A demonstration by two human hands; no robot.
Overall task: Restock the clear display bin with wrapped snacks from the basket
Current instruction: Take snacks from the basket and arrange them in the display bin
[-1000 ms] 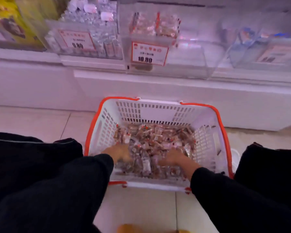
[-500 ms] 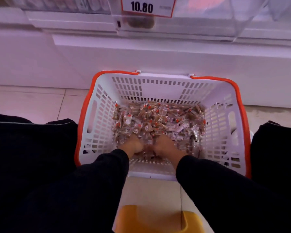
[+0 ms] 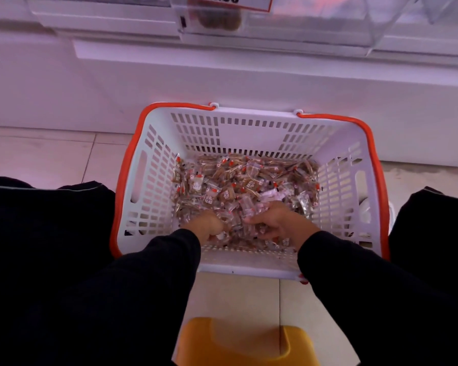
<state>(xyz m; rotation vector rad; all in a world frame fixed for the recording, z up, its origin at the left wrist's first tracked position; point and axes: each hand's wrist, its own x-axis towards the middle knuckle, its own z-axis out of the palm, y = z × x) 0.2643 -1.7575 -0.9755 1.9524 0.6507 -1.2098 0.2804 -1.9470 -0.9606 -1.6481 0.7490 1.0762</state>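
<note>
A heap of small wrapped snacks (image 3: 245, 186), brownish pieces in clear wrappers with red marks, covers the floor of a white plastic basket (image 3: 196, 128) with an orange rim, which sits on a tiled floor just in front of a white shelf base. Both of the person's hands are down in the heap at its near side. The left hand (image 3: 210, 227) is curled into the snacks, fingers bent and apparently closed round a clutch of them; the right hand (image 3: 278, 224) lies close beside it, fingers bent and dug into the wrappers, gathering a bunch. A second ago the hands were spread wider apart over the pile; they have since drawn in toward each other, so the step in hand looks like scooping a double handful together before lifting it. Nothing has left the basket yet in this view, and the heap is still large, so the restocking seems far from done. The clear display bin (image 3: 315, 25) sits above on the shelf, only its lower front edge showing at the top of the view, with a red-bordered price tag (image 3: 230, 2) cut off beside it. Black sleeves and dark clothing frame the basket, and a yellow stool (image 3: 246, 344) shows below.
</note>
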